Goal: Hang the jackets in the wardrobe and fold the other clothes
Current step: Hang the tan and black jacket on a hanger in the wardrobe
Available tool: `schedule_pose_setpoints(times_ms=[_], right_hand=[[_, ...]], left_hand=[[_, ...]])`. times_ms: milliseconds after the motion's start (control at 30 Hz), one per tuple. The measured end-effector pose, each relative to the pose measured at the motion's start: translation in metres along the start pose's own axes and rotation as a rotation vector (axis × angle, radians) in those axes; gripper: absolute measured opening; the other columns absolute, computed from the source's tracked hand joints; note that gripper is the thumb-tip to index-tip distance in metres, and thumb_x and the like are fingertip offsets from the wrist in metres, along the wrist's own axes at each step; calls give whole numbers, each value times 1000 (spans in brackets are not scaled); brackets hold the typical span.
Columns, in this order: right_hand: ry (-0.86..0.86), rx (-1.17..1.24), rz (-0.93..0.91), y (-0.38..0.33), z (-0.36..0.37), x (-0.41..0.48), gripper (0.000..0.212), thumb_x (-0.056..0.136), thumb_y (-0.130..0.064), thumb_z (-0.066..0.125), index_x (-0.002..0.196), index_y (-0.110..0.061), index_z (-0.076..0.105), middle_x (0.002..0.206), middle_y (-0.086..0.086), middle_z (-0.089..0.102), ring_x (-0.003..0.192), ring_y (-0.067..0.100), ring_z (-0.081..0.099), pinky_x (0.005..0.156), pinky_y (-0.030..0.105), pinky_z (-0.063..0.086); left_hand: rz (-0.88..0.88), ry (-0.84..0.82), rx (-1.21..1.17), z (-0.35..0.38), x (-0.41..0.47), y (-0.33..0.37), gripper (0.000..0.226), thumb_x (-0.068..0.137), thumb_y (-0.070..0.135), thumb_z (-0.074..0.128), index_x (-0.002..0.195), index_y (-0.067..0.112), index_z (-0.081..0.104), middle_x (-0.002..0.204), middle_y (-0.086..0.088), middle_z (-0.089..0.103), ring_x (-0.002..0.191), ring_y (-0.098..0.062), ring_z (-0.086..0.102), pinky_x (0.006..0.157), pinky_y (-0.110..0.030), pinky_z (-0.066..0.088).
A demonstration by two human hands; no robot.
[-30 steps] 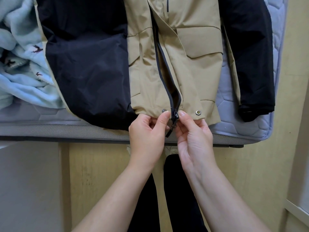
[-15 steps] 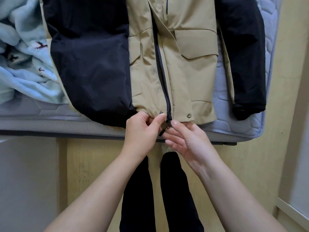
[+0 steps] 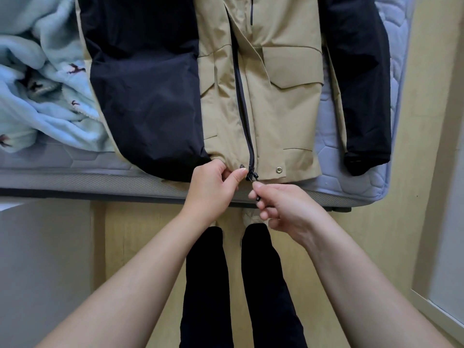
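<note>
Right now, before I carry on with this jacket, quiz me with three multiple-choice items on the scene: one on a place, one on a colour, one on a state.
1. Where does the light-blue fleece lie?
A) on the mattress, left of the jacket
B) on the floor
C) over the jacket's chest

2. What colour are the jacket's sleeves?
A) red
B) dark navy
C) white

3. What is the right hand doing?
A) lying flat on the mattress
B) holding a hanger
C) pinching the zipper pull

Answers: 1 A, the fleece is bunched beside the left sleeve; 2 B, both sleeves are dark against the tan front; 3 C, it grips the pull at the jacket's bottom.
</note>
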State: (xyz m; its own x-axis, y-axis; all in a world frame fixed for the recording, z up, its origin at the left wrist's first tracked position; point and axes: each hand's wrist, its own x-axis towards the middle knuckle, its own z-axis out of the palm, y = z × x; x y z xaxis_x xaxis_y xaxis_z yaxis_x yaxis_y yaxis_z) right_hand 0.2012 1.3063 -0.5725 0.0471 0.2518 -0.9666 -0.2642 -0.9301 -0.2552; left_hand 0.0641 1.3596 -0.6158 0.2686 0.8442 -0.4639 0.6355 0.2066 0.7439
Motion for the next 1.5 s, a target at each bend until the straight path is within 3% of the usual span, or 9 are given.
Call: schedule_pose_setpoints(times_ms=[400, 600, 700, 767, 933, 1033, 1200, 1333, 1500], right_hand=[[-26, 452, -22, -100, 16, 36, 33, 98, -4, 30, 68, -12, 42, 41, -6, 42, 27, 1, 30, 27, 11, 16], [0, 111, -103, -139, 16, 49, 30, 97, -10, 35, 70, -14, 47, 53, -5, 44, 31, 3, 31, 31, 13, 17], [-15, -29, -102, -142, 13, 44, 28, 96, -12, 39, 70, -14, 49, 48, -6, 47, 29, 4, 31, 31, 14, 18], [-17, -72, -101, -145, 12, 42, 27, 96, -12, 39, 71, -14, 50, 52, -4, 46, 29, 3, 31, 31, 14, 18], [-25, -96, -92, -154, 13, 41, 27, 96, -13, 41, 71, -12, 53, 47, -5, 48, 31, 4, 34, 31, 15, 19], [23, -37, -99, -161, 14, 48, 28, 94, -12, 42, 69, -12, 54, 47, -5, 48, 30, 4, 33, 30, 15, 19], [101, 190, -112, -173, 23, 65, 29, 92, -5, 38, 66, -12, 48, 51, -3, 43, 29, 4, 30, 31, 15, 18], [83, 339, -242, -226, 34, 70, 31, 94, -4, 37, 65, -13, 45, 38, -7, 40, 27, 4, 30, 30, 14, 19], [81, 159, -340, -277, 27, 68, 27, 94, -10, 40, 69, -15, 50, 45, -7, 44, 30, 5, 33, 33, 14, 25]], left_hand=[[6, -97, 205, -12, -29, -26, 43, 87, 26, 67, 58, 7, 42, 52, -3, 43, 49, -17, 38, 48, -24, 29], [-336, -204, 213, -27, -20, -34, 37, 89, 39, 62, 76, 3, 62, 68, -5, 66, 69, -20, 61, 61, -29, 44], [-541, -530, 296, -47, 6, -10, 45, 87, 52, 57, 61, 15, 65, 53, 4, 66, 53, -9, 62, 57, -25, 48], [-515, -603, 441, -59, 26, 9, 47, 82, 58, 57, 64, 16, 67, 55, 4, 68, 53, -10, 64, 60, -26, 53], [-296, -270, 709, -47, 70, 50, 53, 73, 74, 53, 85, 23, 58, 82, 4, 61, 78, -20, 60, 55, -27, 39], [-211, -245, 739, -24, 89, 57, 32, 87, 50, 57, 90, 18, 61, 92, -1, 65, 84, -24, 61, 60, -28, 40], [-113, -272, 777, -12, 95, 40, 21, 89, 37, 60, 79, 20, 52, 90, -4, 63, 84, -26, 60, 63, -30, 37], [-210, -409, 873, -23, 87, 10, 17, 90, 35, 60, 89, 18, 57, 84, -1, 56, 75, -22, 55, 64, -31, 41], [-201, -429, 879, -35, 112, 22, 21, 88, 39, 59, 85, 19, 52, 95, -2, 62, 83, -23, 60, 64, -29, 40]])
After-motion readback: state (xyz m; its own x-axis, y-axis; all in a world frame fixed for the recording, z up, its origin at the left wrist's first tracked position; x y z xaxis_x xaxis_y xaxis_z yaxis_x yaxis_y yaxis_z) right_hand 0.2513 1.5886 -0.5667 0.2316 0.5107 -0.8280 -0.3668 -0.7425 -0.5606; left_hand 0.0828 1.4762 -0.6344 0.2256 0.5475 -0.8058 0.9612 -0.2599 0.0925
